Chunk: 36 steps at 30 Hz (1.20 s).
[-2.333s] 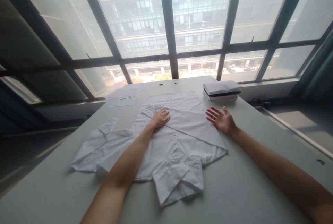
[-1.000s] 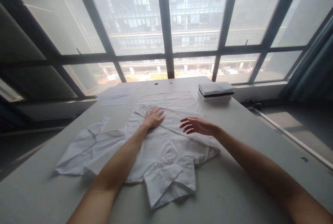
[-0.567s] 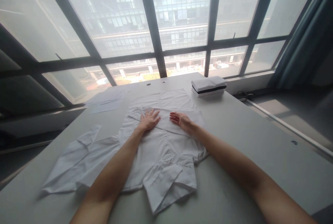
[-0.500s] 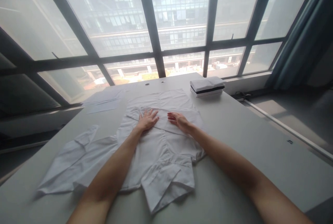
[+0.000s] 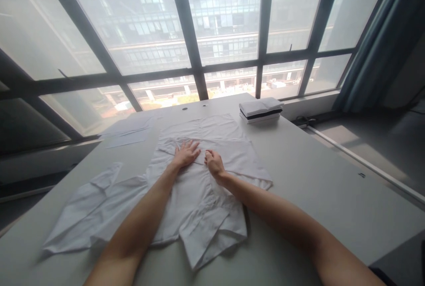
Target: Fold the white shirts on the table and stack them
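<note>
A white shirt [image 5: 186, 193] lies spread and creased on the table, with one sleeve [image 5: 89, 210] stretched out to the left and a folded part [image 5: 215, 237] pointing towards me. My left hand [image 5: 186, 153] rests flat on the middle of the cloth, fingers spread. Just to its right, my right hand [image 5: 215, 164] is closed in a pinch on the shirt's fabric near the centre line; the pinched bit is mostly hidden by the fingers.
At the back right of the white table [image 5: 318, 188] stands a stack of folded clothes [image 5: 260, 110], white with a dark layer. Thin white sheets [image 5: 128, 131] lie at the back left. Large windows [image 5: 226, 16] rise behind, with a blue-grey curtain [image 5: 361, 51] on the right.
My right hand has moved left and closer to me, its fingers going from loosely open to closed. The shirt's right edge has shifted shape. My left hand stays flat in place.
</note>
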Motion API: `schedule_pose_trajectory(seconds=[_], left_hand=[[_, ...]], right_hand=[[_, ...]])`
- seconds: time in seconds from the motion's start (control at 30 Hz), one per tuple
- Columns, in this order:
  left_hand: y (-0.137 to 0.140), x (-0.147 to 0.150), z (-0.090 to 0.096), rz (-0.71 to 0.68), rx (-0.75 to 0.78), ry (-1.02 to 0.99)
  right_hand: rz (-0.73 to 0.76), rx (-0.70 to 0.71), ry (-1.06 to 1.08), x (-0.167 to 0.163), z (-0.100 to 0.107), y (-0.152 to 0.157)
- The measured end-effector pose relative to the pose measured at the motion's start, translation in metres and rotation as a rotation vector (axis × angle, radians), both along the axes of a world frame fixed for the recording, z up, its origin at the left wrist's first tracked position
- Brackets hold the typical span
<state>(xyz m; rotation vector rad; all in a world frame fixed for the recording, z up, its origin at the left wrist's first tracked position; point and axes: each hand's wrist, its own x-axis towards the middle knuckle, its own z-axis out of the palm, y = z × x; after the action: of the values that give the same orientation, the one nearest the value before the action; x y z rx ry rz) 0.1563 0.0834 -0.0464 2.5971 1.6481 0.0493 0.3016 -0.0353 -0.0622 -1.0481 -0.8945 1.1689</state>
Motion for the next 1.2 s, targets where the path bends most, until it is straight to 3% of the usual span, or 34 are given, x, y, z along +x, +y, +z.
schedule_pose_trajectory(seconds=[0.2, 0.4, 0.6, 0.73, 0.83, 0.93, 1.1, 1.2], left_hand=[[0.000, 0.001, 0.000, 0.006, -0.009, 0.013], [-0.004, 0.001, 0.002, 0.001, -0.017, -0.005], [0.003, -0.002, -0.004, 0.000, -0.020, -0.021], [0.006, -0.002, -0.007, -0.003, -0.014, -0.027], [0.005, -0.002, -0.007, -0.005, -0.008, -0.027], [0.005, -0.003, -0.007, -0.007, -0.007, -0.029], [0.005, -0.002, -0.008, -0.009, 0.003, -0.036], [0.003, -0.002, -0.006, -0.008, 0.000, -0.041]], right_hand=[[0.040, -0.206, 0.227, 0.018, 0.008, 0.007], [0.329, -0.360, 0.412, 0.082, 0.020, 0.009], [-0.076, -0.290, 0.630, 0.153, 0.022, 0.020], [-0.377, -0.180, 0.652, 0.172, 0.020, 0.028], [-0.497, -0.108, 0.656, 0.177, 0.022, 0.030], [-0.411, -0.097, 0.662, 0.175, 0.026, 0.026], [0.106, -0.223, 0.600, 0.156, 0.028, 0.019], [0.140, -0.310, 0.601, 0.153, 0.025, 0.019]])
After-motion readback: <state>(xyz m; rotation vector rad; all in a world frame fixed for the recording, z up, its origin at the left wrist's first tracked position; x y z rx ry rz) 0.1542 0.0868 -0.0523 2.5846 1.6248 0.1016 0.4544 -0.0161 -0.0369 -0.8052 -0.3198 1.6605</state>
